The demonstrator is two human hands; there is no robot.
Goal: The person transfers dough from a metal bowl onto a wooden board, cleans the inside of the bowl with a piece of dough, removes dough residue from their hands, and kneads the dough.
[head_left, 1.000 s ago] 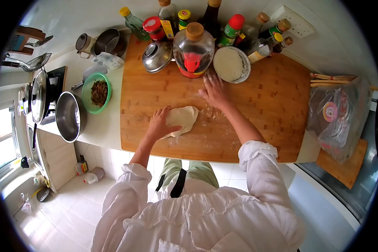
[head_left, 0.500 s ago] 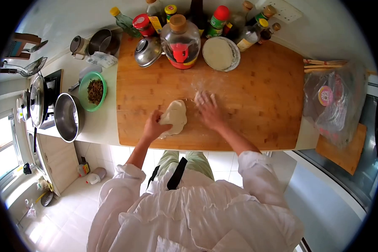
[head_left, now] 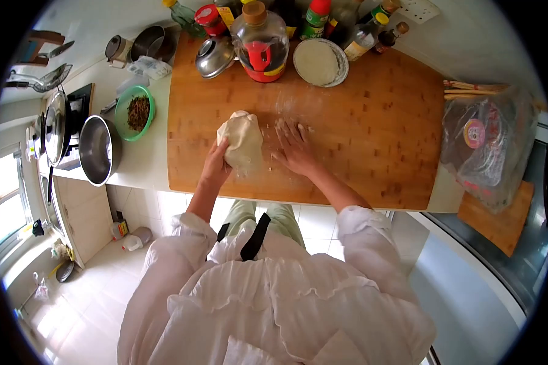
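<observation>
A pale lump of dough (head_left: 242, 140) is gripped along its left side by my left hand (head_left: 217, 163), the thumb over its edge and the other fingers out of sight beneath. Its upper end looks folded and uneven. To the right, my right hand (head_left: 295, 148) lies palm down on the wooden board (head_left: 371, 140) with its fingers spread, apart from the dough. Around those fingertips are a dusting of flour and small crumbs of dough.
At the back stand a bowl of flour (head_left: 318, 62), a large jar (head_left: 260, 45), a metal lid (head_left: 214, 58) and several bottles. A green bowl of dark filling (head_left: 135, 112) and a steel basin (head_left: 98, 151) sit left. Chopsticks (head_left: 472, 90) and a plastic bag (head_left: 484, 143) lie right.
My left hand has lifted the dough and its shape has shifted. My right hand remains flat on the floured patch, now with the fingers more spread.
</observation>
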